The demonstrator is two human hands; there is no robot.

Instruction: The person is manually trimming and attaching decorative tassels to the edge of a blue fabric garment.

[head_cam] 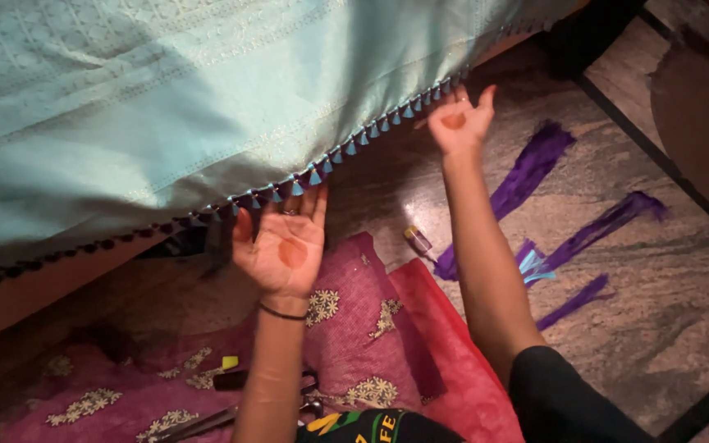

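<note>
Both palms face up under the tasselled edge (pixel 346 152) of a pale turquoise cloth (pixel 166 98): the left hand (pixel 282 246) touches the tassels, the right hand (pixel 461 123) farther along. Purple thread bundles (pixel 527 176) lie on the stone floor (pixel 658 271), near a small bottle (pixel 418 239).

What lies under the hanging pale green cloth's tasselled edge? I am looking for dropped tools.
Under the tasselled cloth show a pink embroidered fabric, scissors and a small bottle on the floor. Whatever lies behind the cloth is covered.
</note>
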